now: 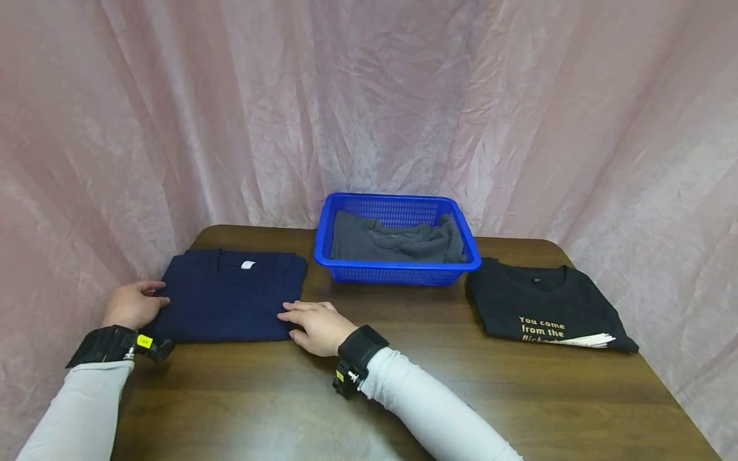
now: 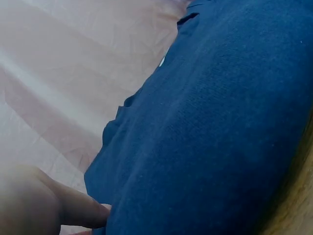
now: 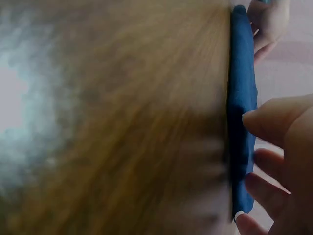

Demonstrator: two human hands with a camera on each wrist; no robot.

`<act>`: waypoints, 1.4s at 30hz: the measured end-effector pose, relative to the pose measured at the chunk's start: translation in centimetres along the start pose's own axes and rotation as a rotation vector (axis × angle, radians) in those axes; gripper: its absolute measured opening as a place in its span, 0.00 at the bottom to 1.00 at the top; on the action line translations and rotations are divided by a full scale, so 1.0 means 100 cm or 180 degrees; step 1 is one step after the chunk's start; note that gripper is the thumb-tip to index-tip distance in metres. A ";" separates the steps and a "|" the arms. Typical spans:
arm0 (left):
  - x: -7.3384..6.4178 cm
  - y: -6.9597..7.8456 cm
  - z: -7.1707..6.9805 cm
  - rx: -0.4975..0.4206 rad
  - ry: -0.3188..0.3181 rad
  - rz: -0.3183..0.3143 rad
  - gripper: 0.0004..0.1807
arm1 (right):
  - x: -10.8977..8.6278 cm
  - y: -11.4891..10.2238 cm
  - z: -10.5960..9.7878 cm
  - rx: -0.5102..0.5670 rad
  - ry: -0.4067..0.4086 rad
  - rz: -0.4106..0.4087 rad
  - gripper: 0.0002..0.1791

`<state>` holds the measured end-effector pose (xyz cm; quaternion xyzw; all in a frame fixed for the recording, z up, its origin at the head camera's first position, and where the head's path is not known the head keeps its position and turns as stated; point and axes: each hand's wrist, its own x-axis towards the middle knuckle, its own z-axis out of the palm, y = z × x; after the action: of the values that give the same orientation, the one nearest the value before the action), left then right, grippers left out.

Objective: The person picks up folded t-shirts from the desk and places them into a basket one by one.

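A folded navy T-shirt with a white neck label lies flat on the table at the left. My left hand touches its left edge; in the left wrist view a fingertip meets the blue cloth. At the opposite edge is my right hand, its fingers spread and loosely bent, the tips touching the cloth. From the right wrist view, the shirt appears as a thin folded side, with the right fingers against it and the left hand at the far end.
A blue plastic basket stands at the back middle, holding a folded dark grey shirt. To its right lies a folded black T-shirt with printed lettering. Pink curtain hangs behind the brown wooden table.
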<state>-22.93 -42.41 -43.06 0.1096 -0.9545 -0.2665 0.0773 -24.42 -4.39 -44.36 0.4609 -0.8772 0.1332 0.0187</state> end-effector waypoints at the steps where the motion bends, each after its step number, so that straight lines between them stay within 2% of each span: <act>1: 0.000 0.000 0.000 0.0007 -0.0011 0.0006 0.23 | 0.001 0.000 0.001 0.0011 -0.0009 -0.0013 0.26; 4: -0.002 0.002 0.000 0.0034 -0.0040 0.0011 0.22 | 0.003 -0.001 0.001 0.0008 -0.0113 -0.0028 0.28; 10: -0.004 0.003 0.003 -0.0017 -0.0009 0.0028 0.21 | 0.002 -0.007 0.002 -0.0077 -0.0380 -0.0050 0.25; 14: -0.004 0.002 0.005 -0.0028 -0.0003 0.0011 0.21 | 0.000 -0.005 0.000 0.0009 -0.0482 -0.0017 0.25; 21: -0.010 0.003 0.008 -0.0091 -0.0132 -0.0058 0.22 | -0.007 0.000 -0.007 0.0266 -0.0748 -0.0007 0.24; 28: -0.023 0.003 0.010 -0.0088 -0.0152 0.0029 0.22 | -0.023 -0.003 -0.014 0.0487 -0.0897 -0.0038 0.24; 37: -0.045 0.008 0.009 -0.0193 -0.0334 -0.0034 0.24 | -0.045 -0.012 -0.020 0.0517 -0.0976 -0.0188 0.25; 42: -0.058 0.012 0.007 -0.0180 -0.0342 -0.0066 0.23 | -0.057 -0.017 -0.023 0.0508 -0.0981 -0.0308 0.25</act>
<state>-17.70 -39.66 -43.56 0.1028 -0.9481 -0.2996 0.0263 -19.93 -0.19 -42.70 0.5175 -0.8331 0.1292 -0.1462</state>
